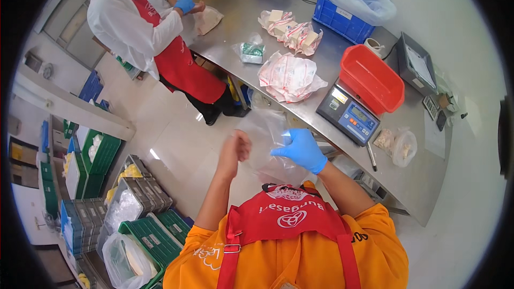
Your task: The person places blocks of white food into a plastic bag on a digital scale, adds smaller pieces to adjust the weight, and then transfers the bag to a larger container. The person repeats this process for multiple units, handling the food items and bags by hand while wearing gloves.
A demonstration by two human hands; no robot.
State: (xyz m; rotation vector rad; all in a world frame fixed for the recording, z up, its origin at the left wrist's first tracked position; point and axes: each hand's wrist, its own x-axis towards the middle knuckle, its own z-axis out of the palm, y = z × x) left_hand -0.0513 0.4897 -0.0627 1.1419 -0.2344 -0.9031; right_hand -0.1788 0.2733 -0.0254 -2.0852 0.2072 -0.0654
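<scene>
A clear plastic bag [263,164] hangs in front of my apron, below the near edge of the steel table. My right hand [301,150], in a blue glove, grips the bag's side between thumb and fingers. My left hand [235,150] is bare and slightly blurred, its fingers curled beside the bag's left edge. Whether those fingers pinch the film cannot be made out. Nearest on the table lie crumpled, printed white-and-red wrappers [290,76]. Behind them, several pale blocks [280,29] rest in opened wrappers.
A digital scale [349,114] carries a red tray [373,80] on the steel table [237,12]. Small filled bags [402,146] and a marker [371,156] lie at right. A blue lined crate [341,18] stands behind. Two co-workers [160,44] stand left; green crates [154,241] sit lower left.
</scene>
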